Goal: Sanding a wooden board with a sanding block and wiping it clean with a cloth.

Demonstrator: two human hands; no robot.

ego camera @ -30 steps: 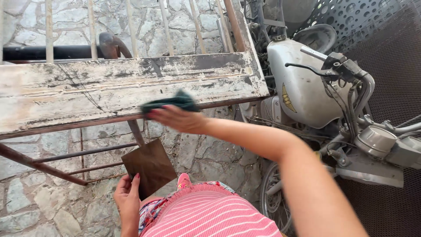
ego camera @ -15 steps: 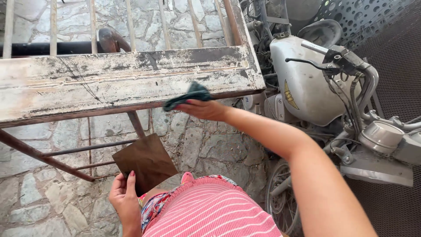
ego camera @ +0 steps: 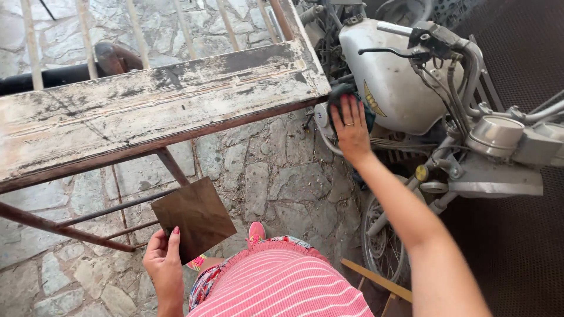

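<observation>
— Hands busy? Her right hand [ego camera: 351, 130] presses a dark cloth [ego camera: 339, 94] at the worn wooden worktop [ego camera: 147, 111] end, beside the motorcycle [ego camera: 399, 70].
— Left hand [ego camera: 163, 264] grips a brown sheet [ego camera: 194, 217] low. Wiping seems underway; sanding likely needs that sheet raised.

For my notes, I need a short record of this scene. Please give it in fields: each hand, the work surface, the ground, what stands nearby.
left hand: holds a brown sandpaper sheet by its lower corner
right hand: presses a dark teal cloth just past the panel's right end
work surface: weathered wooden panel, white paint flaking, on a rusty metal frame
ground: stone paving
nearby: white motorcycle, at right
</observation>
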